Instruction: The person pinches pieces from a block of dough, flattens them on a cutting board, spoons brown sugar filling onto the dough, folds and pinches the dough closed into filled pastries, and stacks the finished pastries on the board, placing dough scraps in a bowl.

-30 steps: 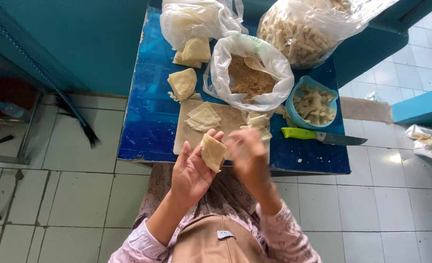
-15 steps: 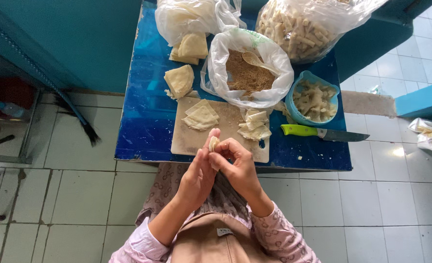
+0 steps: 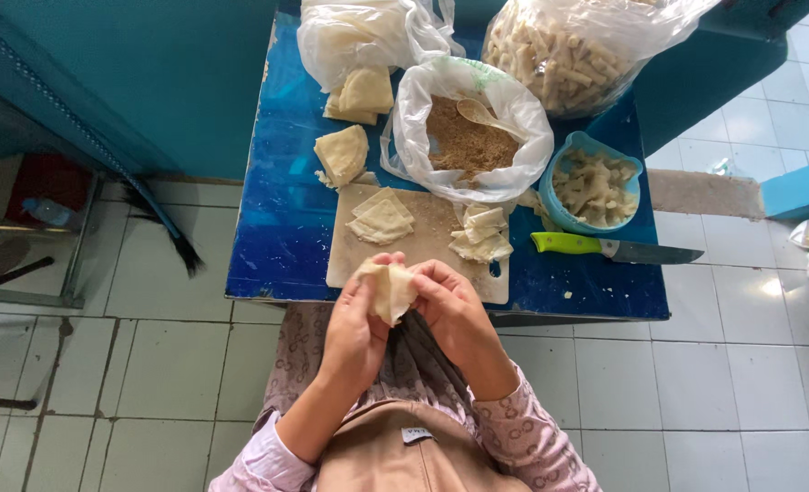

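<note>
Both my hands hold one pale folded pastry wrapper (image 3: 388,290) over the near edge of a light cutting board (image 3: 350,260). My left hand (image 3: 354,328) cups it from the left and below. My right hand (image 3: 452,310) pinches its right side with the fingertips. On the board lie a small stack of triangular wrappers (image 3: 382,219) and a few folded pieces (image 3: 482,235). Behind the board an open plastic bag of brown crumbly filling (image 3: 464,141) holds a wooden spoon (image 3: 482,114).
A blue table (image 3: 277,237) carries a blue bowl of pale cut pieces (image 3: 594,182), a green-handled knife (image 3: 605,248), more wrappers (image 3: 343,155) and two big plastic bags (image 3: 568,46). White tiled floor lies around; a metal rack (image 3: 31,228) stands at the left.
My hands have closed together around the wrapper and folded it; one second ago it lay open on my left palm. The hands sit slightly lower in the view.
</note>
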{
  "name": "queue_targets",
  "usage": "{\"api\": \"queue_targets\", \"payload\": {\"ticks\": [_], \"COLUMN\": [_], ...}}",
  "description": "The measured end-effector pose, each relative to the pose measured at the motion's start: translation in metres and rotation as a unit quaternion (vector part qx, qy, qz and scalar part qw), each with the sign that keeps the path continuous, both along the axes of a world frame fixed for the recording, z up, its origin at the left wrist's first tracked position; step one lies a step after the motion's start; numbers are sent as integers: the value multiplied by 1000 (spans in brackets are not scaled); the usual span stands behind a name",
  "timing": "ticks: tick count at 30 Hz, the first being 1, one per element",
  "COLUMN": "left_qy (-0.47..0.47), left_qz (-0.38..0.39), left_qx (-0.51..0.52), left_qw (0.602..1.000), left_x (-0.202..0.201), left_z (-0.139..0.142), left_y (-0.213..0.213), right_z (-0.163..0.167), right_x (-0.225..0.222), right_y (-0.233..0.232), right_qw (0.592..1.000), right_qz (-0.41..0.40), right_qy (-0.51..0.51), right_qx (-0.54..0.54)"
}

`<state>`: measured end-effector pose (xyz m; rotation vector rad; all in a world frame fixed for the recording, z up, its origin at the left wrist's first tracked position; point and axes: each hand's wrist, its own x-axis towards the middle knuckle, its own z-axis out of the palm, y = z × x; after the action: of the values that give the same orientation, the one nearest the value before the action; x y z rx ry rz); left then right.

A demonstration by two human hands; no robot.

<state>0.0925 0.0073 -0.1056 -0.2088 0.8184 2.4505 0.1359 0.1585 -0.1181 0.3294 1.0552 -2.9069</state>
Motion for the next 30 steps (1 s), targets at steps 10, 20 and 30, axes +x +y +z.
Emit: {"api": "queue_targets", "payload": {"ticks": [10,20,30], "left_qy": [9,31,156], "left_qz": [-7,-68,-36], "left_qx": [-46,-62,-224], "left_qw": [999,995,961], "left_x": [-17,-19,-19], "left_z": [-1,-12,-29], "left_y": [-45,-46,-36], "right_z": [31,59,-15], "right_x": [-5,1,-11], "right_y": [-19,-43,-24], "right_qw": [909,797,937], "right_qz": [-178,-141,-61], "right_qy": [65,208,2], "right_qx": [370,549,344]}}
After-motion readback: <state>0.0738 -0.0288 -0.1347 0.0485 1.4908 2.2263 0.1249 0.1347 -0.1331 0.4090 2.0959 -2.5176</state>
